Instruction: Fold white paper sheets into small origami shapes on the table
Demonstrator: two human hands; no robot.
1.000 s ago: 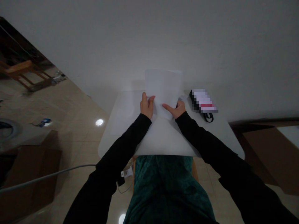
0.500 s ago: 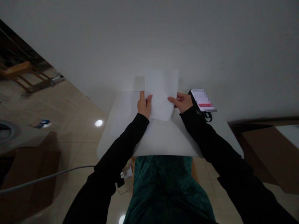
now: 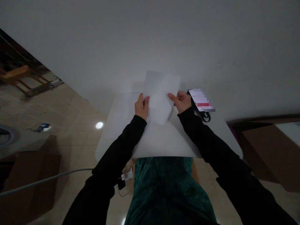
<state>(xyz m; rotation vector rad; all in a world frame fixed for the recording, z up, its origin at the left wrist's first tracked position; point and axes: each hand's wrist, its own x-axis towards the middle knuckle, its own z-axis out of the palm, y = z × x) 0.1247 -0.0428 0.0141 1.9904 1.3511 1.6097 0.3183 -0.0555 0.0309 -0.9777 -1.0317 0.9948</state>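
Note:
A sheet of white paper [image 3: 159, 97] stands tilted up off the white table [image 3: 154, 140], its lower corner near the table's middle. My left hand [image 3: 141, 107] grips the sheet's left edge, with the fingers pointing up and away from me. My right hand [image 3: 182, 101] pinches the right edge between thumb and fingers. Just beyond my right hand lies a black item with a white, red-striped label [image 3: 200, 100], blurred and unreadable, with a black cord loop [image 3: 205, 117] beneath it.
The white table's far side meets a pale wall. A cardboard box [image 3: 30, 178] stands on the tiled floor at lower left, a grey cable [image 3: 47, 178] runs across it, and a wooden chair [image 3: 16, 75] stands far left. A white plug [image 3: 127, 175] lies below the table.
My right hand has moved up and to the right from the sheet's lower part to its right edge. My left hand has shifted left, and the sheet has turned slightly.

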